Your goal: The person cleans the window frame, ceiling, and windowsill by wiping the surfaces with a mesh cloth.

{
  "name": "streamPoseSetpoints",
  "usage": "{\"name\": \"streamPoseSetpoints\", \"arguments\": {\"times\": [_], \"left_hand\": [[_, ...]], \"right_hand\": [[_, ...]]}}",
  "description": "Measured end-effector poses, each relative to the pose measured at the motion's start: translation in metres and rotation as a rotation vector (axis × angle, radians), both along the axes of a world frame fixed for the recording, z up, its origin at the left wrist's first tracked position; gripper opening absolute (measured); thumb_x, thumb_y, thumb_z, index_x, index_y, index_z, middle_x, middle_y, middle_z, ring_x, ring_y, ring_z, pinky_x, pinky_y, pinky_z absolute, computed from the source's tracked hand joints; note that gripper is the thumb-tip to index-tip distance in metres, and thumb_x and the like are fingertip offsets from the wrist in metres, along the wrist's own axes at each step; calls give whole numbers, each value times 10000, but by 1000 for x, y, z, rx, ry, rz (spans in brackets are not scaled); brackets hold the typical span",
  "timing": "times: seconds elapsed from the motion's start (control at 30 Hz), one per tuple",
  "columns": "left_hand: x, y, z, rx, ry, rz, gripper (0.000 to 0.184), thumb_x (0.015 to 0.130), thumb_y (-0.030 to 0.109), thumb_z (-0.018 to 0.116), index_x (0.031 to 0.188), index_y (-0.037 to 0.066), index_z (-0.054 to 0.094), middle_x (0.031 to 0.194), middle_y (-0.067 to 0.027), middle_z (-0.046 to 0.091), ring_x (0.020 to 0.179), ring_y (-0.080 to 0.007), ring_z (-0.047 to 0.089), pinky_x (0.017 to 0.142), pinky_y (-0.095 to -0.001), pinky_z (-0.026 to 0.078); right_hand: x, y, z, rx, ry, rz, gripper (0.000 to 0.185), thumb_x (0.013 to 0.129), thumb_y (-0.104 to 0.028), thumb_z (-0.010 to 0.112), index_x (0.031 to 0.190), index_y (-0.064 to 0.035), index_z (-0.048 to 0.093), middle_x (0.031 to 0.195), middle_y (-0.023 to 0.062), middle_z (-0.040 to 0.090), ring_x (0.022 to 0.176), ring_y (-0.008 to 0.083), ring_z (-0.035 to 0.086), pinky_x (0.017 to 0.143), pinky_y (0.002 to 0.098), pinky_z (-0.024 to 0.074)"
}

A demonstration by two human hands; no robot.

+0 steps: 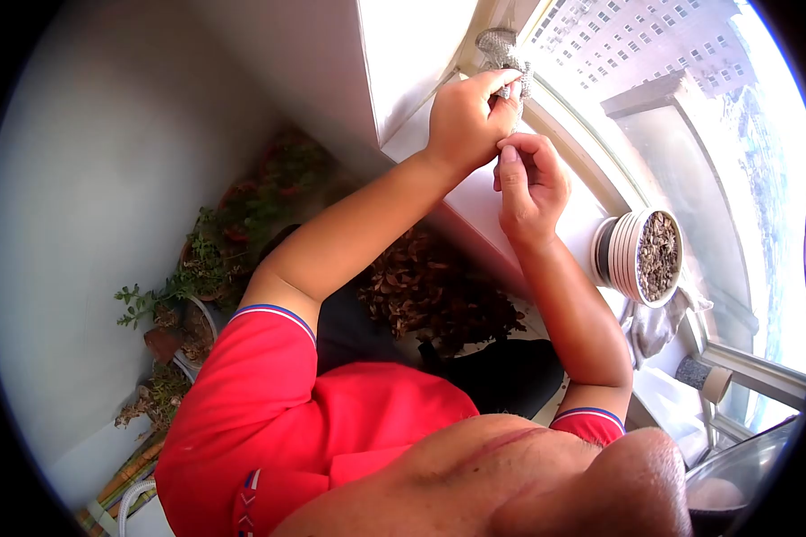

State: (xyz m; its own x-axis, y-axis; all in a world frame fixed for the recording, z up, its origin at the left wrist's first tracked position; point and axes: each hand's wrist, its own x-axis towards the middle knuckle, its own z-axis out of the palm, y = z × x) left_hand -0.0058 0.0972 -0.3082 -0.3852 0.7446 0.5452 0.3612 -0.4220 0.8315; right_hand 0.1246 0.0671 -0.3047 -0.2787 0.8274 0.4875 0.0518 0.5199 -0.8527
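My left hand (470,118) reaches to the window corner, its fingers closed on a grey, mesh-textured cloth (503,54). Part of the cloth hangs beyond the fingertips, against the window frame. Just below, my right hand (535,186) is held near the left wrist, thumb and forefinger pinched together. Whatever is in that pinch, if anything, is too small to make out. Both hands are above the white window sill (475,201).
A ribbed white pot (634,255) of dry soil stands on the sill, with a crumpled grey cloth (655,331) beside it. A small cylinder (703,379) lies farther right. Brown dried leaves (439,291) are below; green potted plants (208,255) line the left wall.
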Motion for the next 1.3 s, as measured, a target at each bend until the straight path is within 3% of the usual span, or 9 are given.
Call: {"name": "streamPoseSetpoints", "arguments": {"times": [0.3, 0.5, 0.77, 0.87, 1.03, 1.1, 1.17, 1.2, 1.3], "left_hand": [[-3, -6, 0, 159, -172, -117, 308, 1075, 192, 561, 1178, -53, 716, 682, -20, 644, 549, -63, 562, 503, -229, 435], [-8, -13, 3, 178, -267, -213, 371, 1100, 242, 508, 1214, -47, 712, 650, 5, 612, 556, -42, 528, 515, -218, 416], [-13, -8, -3, 125, -387, -315, 335, 1060, 173, 575, 1279, -61, 671, 678, 30, 594, 628, -25, 490, 539, -222, 387], [-15, -13, 1, 95, -362, -289, 381, 1038, 149, 606, 1362, -51, 614, 613, 30, 567, 555, -30, 462, 510, -241, 377], [-28, -36, 26, 841, 42, -16, 246, 904, -29, 600, 1130, -32, 697, 553, -21, 522, 430, -194, 491, 452, -316, 384], [-68, -82, 61, 969, 104, -80, 313, 899, -58, 549, 1207, -46, 602, 834, -134, 666, 645, -224, 645, 587, -322, 546], [-101, -94, 77, 1053, 39, 64, 356, 913, -19, 532, 1261, -85, 570, 1041, -202, 626, 871, -279, 633, 770, -359, 534], [-112, -83, 78, 1071, -14, 254, 384, 920, 0, 524, 1288, -104, 555, 1144, -236, 606, 983, -306, 627, 862, -378, 528], [-142, -33, 61, 959, 144, 671, 442, 940, 74, 519, 1333, -126, 554, 1338, -300, 587, 1197, -377, 625, 1034, -432, 522]], "right_hand": [[-1, 19, 2, -114, 211, -64, 316, 978, -36, 641, 1274, 30, 553, 1001, 72, 614, 723, 90, 592, 626, 228, 492], [-9, 23, -6, 63, -28, -107, 484, 991, -113, 663, 1418, 21, 480, 1199, 140, 601, 853, 157, 682, 725, 282, 548], [-12, 33, 4, 62, -358, -281, 236, 959, -172, 731, 1031, 49, 691, 770, 58, 695, 707, 111, 650, 677, 256, 524], [-25, 39, 32, 53, -38, -353, 212, 1003, -172, 684, 937, 30, 684, 728, 4, 644, 646, 60, 546, 598, 228, 455], [-50, 76, 86, 287, 58, -436, 251, 1008, -220, 689, 903, 7, 671, 707, -18, 613, 613, 52, 513, 558, 217, 394], [-57, 109, 99, 585, -152, -626, 360, 978, -336, 712, 815, -16, 692, 688, 16, 664, 573, 118, 567, 573, 287, 452], [-75, 117, 114, 557, -196, -701, 391, 940, -312, 740, 685, -20, 691, 549, 104, 597, 508, 194, 573, 495, 379, 432], [-72, 124, 116, 673, -372, -829, 288, 930, -213, 745, 704, -41, 700, 568, 79, 610, 504, 161, 569, 476, 353, 432], [-66, 114, 118, 415, -518, -837, 333, 955, -249, 738, 761, 20, 711, 670, 60, 692, 575, 100, 656, 592, 212, 494]]}}
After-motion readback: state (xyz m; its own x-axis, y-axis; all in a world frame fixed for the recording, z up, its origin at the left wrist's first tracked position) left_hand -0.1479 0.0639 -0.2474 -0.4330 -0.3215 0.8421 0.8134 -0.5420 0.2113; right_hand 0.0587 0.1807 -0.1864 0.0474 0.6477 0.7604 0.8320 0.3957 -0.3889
